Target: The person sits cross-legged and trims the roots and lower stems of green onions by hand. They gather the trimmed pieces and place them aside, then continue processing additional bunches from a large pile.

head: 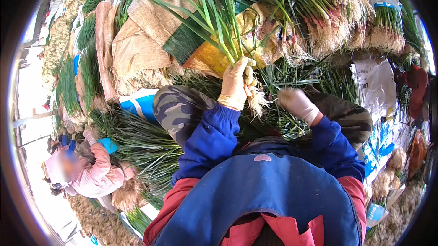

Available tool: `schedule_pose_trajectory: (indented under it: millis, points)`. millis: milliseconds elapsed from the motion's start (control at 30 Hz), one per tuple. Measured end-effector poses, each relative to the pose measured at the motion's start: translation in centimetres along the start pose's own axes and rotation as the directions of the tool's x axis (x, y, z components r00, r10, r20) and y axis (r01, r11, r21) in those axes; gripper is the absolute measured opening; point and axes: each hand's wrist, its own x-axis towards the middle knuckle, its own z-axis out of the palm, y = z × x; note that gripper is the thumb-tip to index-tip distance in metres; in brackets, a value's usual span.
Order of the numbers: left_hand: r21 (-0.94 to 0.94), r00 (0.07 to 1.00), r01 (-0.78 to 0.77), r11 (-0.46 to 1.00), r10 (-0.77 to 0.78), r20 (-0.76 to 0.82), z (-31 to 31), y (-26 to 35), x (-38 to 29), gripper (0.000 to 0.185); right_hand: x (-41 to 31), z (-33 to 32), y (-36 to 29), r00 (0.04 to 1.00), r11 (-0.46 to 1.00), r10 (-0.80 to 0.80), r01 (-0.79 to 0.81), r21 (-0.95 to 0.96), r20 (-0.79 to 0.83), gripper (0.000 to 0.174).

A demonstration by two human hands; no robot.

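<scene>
My left hand, in a pale rubber glove, is closed around a small bunch of green onions. Their leaves point up and away from me, and the pale roots hang below my fingers. Just right of those roots is my right hand, gloved too and blurred; whether its fingers hold anything cannot be told. A few loose green onions lie on a yellow sack beyond my hands. Loose green leaves cover the ground between my knees.
Large piles of rooted green onions lie at the upper right. Woven sacks cover more at the upper left. Another person in pink sits at the left beside a heap of long leaves. Plastic wrapping lies at the right.
</scene>
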Motion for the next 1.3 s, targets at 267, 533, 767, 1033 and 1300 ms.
schedule_pose_trajectory:
  millis: [267,533,767,1033,1300]
  points:
    - [-0.066,0.999,-0.027,0.997,0.029,0.039,0.6,0.5,1.5,0.025,4.1,-0.1,-10.0,0.994,0.679,-0.026,-0.064,0.731,0.111,0.053]
    - [0.141,0.955,-0.172,0.975,0.2,-0.22,-2.8,3.8,3.2,0.024,-4.4,-7.1,-8.0,0.893,0.819,-0.01,-0.251,0.516,0.45,0.034]
    - [-0.43,0.909,0.036,0.902,0.149,0.389,-1.1,6.1,-0.1,0.031,7.1,-9.1,-2.2,0.8,0.996,0.053,-0.082,-0.022,-0.598,0.031]
    - [0.074,0.977,0.026,0.997,-0.041,0.211,3.6,2.5,-0.4,0.033,10.5,-8.2,-0.8,0.733,0.929,0.071,-0.296,-0.223,-0.677,0.036]
    - [0.006,0.98,-0.114,0.993,0.112,0.166,4.5,-0.7,1.3,0.028,4.7,-3.0,-7.3,0.856,0.708,-0.409,0.078,-0.702,-0.317,0.016]
